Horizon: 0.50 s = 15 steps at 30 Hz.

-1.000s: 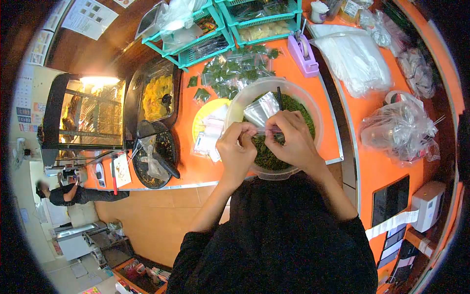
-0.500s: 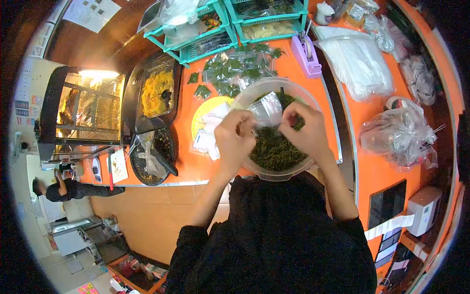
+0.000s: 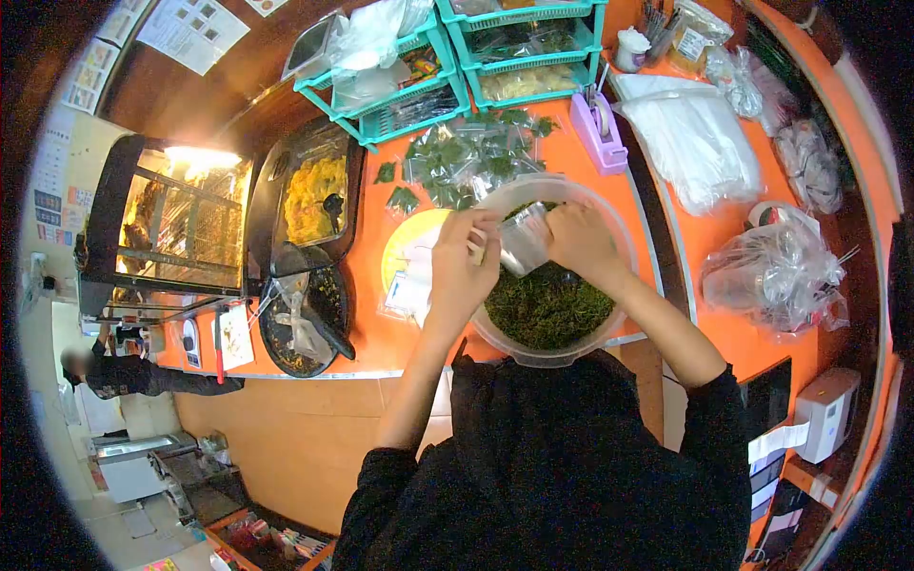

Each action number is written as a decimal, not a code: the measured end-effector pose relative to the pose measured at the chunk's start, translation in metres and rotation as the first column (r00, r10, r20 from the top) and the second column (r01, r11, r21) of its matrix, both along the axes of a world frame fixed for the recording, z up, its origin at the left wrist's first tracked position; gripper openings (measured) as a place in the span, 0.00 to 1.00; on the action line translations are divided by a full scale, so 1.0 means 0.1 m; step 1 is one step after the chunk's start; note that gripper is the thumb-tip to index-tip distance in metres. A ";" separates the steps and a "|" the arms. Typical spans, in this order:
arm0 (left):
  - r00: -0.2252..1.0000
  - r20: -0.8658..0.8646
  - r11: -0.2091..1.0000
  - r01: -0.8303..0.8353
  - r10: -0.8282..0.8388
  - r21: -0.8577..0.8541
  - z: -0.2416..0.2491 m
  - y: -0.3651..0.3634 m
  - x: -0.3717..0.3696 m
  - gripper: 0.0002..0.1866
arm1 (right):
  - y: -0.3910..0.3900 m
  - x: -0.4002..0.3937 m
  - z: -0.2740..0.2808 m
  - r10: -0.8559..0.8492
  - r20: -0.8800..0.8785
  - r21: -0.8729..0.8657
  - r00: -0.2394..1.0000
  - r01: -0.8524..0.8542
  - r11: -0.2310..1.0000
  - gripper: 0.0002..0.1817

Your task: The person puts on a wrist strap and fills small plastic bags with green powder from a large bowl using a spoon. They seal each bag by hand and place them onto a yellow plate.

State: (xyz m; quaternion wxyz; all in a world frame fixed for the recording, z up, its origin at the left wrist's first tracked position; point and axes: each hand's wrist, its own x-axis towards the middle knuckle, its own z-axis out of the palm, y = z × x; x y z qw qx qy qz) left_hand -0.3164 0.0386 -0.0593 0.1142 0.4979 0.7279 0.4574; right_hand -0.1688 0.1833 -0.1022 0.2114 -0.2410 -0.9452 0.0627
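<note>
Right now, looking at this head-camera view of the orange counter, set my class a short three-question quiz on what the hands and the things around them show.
1. True or false: both hands hold the small clear bag above the big bowl.
2. What fills the bowl? A) yellow rice B) chopped green herbs C) water
3. Fill in: the purple tape dispenser stands on the ______ counter.

Key
1. True: left hand and right hand grip it from either side.
2. B.
3. orange.
</note>
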 end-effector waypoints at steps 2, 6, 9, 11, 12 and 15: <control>0.997 0.066 0.996 0.042 -0.037 -0.076 -0.04 0.00 0.05 0.20 | 0.08 -0.01 0.05 -0.042 0.076 -0.142 0.996 0.052 0.989 0.09; 0.987 0.146 0.993 0.073 -0.059 -0.090 -0.15 0.09 0.15 0.19 | 0.09 0.07 0.23 -0.077 -0.045 -0.239 0.996 0.064 0.969 0.11; 0.970 0.219 0.993 0.116 -0.106 -0.036 -0.11 0.18 0.14 0.16 | 0.00 0.17 0.43 -0.024 -0.174 -0.503 0.984 -0.068 0.861 0.09; 0.950 0.268 0.986 0.167 -0.159 -0.007 -0.12 0.21 0.13 0.14 | -0.06 0.17 0.40 0.004 -0.249 -0.636 0.969 -0.167 0.753 0.07; 0.954 0.258 0.988 0.156 -0.156 0.019 -0.16 0.22 0.12 0.11 | -0.07 0.18 0.38 0.020 -0.327 -0.738 0.945 -0.269 0.619 0.06; 0.936 0.303 0.983 0.158 -0.179 0.093 -0.12 0.22 0.16 0.06 | -0.10 0.23 0.43 0.106 -0.334 -0.794 0.936 -0.341 0.503 0.04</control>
